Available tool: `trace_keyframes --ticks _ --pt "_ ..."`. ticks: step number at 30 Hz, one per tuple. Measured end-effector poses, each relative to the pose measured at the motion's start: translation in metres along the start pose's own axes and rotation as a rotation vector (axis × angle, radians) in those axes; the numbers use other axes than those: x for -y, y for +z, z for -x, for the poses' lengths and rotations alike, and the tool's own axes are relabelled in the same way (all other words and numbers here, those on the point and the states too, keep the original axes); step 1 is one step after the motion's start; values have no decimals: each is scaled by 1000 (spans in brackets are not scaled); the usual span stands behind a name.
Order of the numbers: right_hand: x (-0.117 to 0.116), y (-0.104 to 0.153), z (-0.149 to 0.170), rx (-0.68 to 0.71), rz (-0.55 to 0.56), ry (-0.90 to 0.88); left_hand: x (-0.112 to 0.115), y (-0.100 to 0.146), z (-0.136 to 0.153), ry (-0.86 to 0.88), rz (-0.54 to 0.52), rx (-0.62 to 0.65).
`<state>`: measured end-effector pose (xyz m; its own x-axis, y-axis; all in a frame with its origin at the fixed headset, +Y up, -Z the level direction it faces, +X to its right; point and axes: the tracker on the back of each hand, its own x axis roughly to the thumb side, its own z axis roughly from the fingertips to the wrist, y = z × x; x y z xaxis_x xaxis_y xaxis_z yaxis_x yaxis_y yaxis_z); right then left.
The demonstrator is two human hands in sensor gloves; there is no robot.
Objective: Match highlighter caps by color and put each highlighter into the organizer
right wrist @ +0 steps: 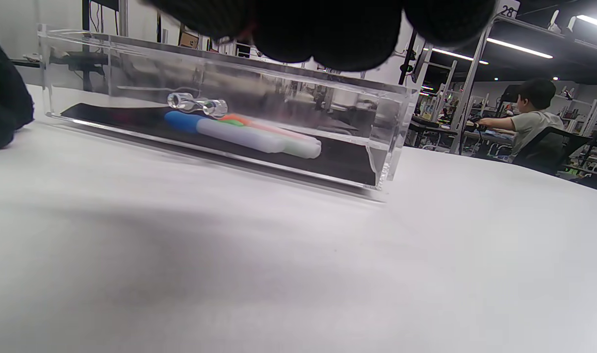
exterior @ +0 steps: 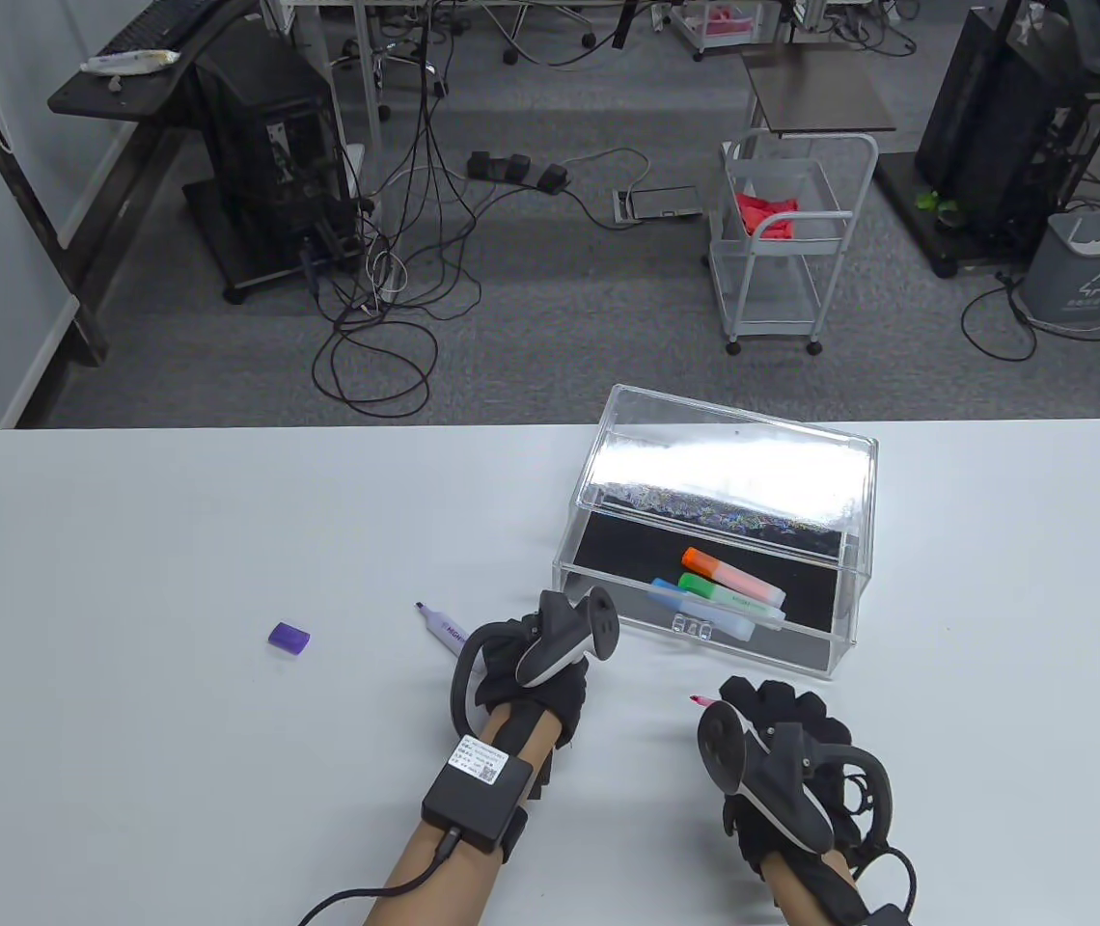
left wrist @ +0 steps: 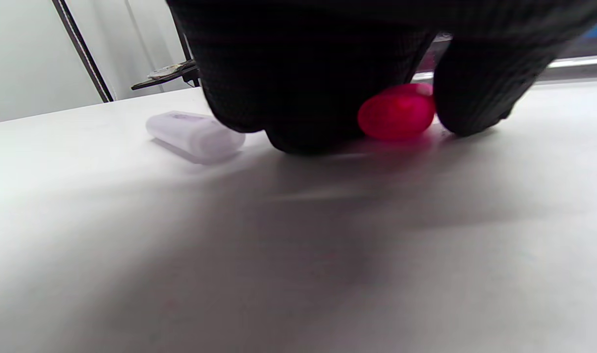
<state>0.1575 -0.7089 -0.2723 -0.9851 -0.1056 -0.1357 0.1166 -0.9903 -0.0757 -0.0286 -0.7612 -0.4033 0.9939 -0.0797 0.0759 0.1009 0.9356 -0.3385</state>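
My left hand [exterior: 538,675] is down on the table just left of the organizer. Its fingers [left wrist: 303,88] and thumb pinch a pink cap [left wrist: 396,112] that sits on the tabletop. An uncapped purple highlighter [exterior: 442,627] lies beside that hand, its tip pointing far left. The purple cap [exterior: 288,637] lies alone further left. My right hand [exterior: 780,719] grips an uncapped pink highlighter, and only its tip [exterior: 701,699] shows, pointing left. The clear organizer [exterior: 854,617] has its drawer pulled out, holding orange [exterior: 728,571], green [exterior: 726,593] and blue [exterior: 700,611] capped highlighters.
The organizer's clear knob [right wrist: 197,103] faces my hands. The white table [exterior: 174,772] stretches wide to the left and near side. A person [right wrist: 529,122] sits at a desk far behind on the right. Beyond the table's far edge are a cart [exterior: 782,241] and floor cables.
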Motion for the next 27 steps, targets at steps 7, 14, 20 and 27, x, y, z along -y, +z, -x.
trace_keyframes --ticks 7,14,20,27 --pt "-2 0 -2 12 -13 -28 -9 14 13 177 8 93" --pt "-4 4 -8 40 -19 -92 -25 52 37 398 -86 194" --pt "-5 8 -11 62 -57 -215 -23 91 61 543 -203 257" --pt "-8 14 -19 122 -54 -297 -1 117 94 821 -258 259"
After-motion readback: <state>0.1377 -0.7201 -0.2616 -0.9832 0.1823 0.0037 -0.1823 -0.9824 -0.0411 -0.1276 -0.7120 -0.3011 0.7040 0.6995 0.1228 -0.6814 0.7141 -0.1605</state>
